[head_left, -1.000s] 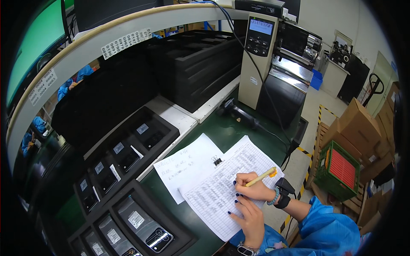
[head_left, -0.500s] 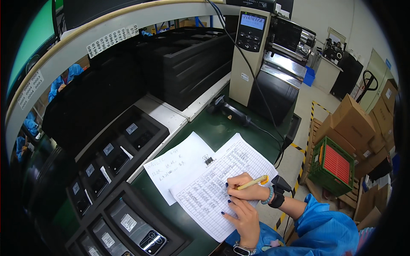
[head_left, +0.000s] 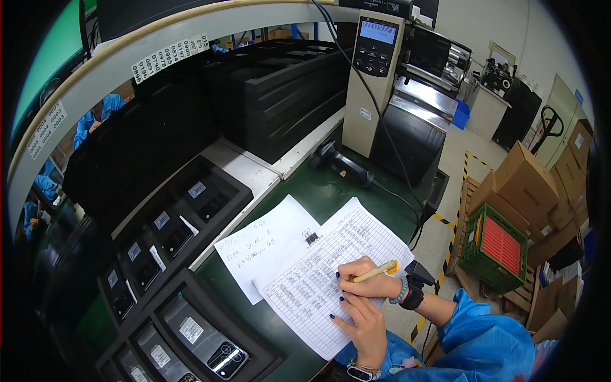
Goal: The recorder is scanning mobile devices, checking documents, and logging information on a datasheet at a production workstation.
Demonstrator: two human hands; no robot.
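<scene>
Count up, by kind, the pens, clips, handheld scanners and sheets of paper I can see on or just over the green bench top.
Yellow pen, in the right hand: 1
Black binder clip: 1
Dark handheld scanner: 1
Top sheets showing, gridded form and handwritten page: 2
Total: 5, with any sheets underneath hidden.

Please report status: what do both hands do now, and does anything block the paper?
Right fingers around yellow pen, over gridded form. Left fingers resting on form. Black clip at form's upper-left edge, apart from the fingers.
</scene>
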